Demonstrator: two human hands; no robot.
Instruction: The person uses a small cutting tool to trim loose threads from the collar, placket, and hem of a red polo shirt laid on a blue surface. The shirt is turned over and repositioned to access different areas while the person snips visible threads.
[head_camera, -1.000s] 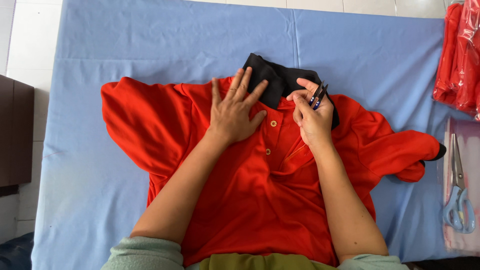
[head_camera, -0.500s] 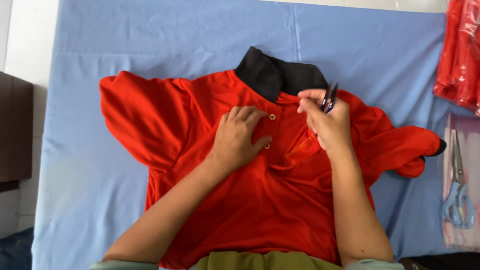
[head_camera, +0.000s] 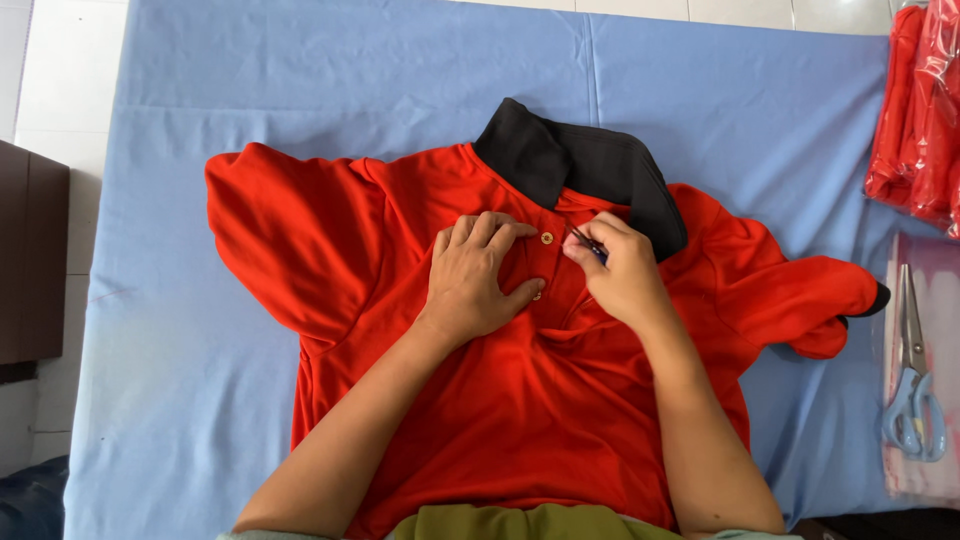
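Shirt: a red polo shirt (head_camera: 520, 420) with a black collar (head_camera: 585, 165) is lying face up on the tabletop (head_camera: 300, 90), which is wearing a light blue cloth; the collar is pointing away from the person.
Sleeves: one sleeve is spreading out to the left, the other is lying crumpled to the right, with a dark cuff at its end.
Left hand: the left hand (head_camera: 475, 280) is lying with the palm down on the chest of the shirt, just left of the button strip, fingers loosely spread and gripping nothing; the thumb is touching the cloth beside the lower button (head_camera: 537, 295).
Right hand: the right hand (head_camera: 620, 275) is closing its fingers around a small dark tool (head_camera: 590, 245), which is pointing toward the upper button (head_camera: 546, 238); what kind of tool it is, I cannot tell.
Right side: grey scissors with light blue handles (head_camera: 912, 385) are lying on a clear plastic bag (head_camera: 935, 480) at the right edge.
Far corner: packed red garments (head_camera: 915, 110) are lying in shiny plastic at the top right, well apart from the hands.
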